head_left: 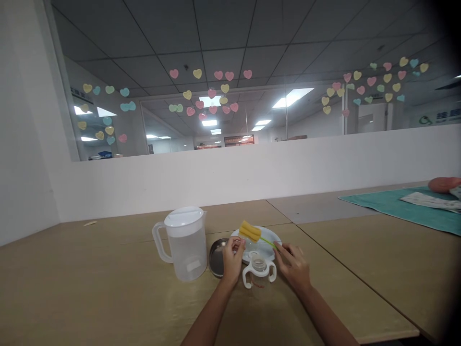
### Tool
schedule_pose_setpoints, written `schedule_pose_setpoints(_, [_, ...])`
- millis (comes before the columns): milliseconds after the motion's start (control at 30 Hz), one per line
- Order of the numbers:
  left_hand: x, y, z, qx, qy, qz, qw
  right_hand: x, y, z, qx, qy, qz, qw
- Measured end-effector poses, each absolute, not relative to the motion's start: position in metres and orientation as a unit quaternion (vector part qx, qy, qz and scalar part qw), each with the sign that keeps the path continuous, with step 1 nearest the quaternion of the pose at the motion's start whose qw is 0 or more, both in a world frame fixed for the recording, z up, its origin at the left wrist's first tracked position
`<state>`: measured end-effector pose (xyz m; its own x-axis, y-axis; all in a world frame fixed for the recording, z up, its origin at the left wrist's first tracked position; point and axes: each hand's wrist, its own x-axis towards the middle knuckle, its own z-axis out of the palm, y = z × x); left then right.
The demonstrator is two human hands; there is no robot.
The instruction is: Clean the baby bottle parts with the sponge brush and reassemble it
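My right hand (293,263) grips the thin green handle of a yellow sponge brush (250,231), whose head is raised over a white plate (275,236). Left of it, my left hand (234,254) has its fingers pinched together near the plate's left edge; something small and clear seems to be at the fingertips, too faint to name. Between my hands stands a clear bottle with a white two-handled collar (259,264), its mouth uncovered. A dark round metal dish (216,259) lies partly behind my left hand.
A translucent pitcher (189,252) with a white lid stands left of the dish. At the far right, a teal cloth (396,206) bears a patterned cloth and a reddish object (443,184). A white wall (216,178) with a window above borders the table's back.
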<state>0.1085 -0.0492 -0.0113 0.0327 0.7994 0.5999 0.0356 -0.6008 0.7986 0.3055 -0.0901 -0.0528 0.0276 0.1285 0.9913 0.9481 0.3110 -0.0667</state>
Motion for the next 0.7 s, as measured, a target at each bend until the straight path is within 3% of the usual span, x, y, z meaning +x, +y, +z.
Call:
schedule_pose_setpoints(333, [0.100,-0.045,-0.009,0.630,0.341,0.651,0.250,0.307,-0.092,-0.051,-0.454,-0.582,-0.367,0.567])
schedule_pose_setpoints(700, [0.099,-0.038,-0.002,0.556,0.313,0.685,0.352,0.302,-0.097,-0.045,-0.418,-0.630,-0.353,0.551])
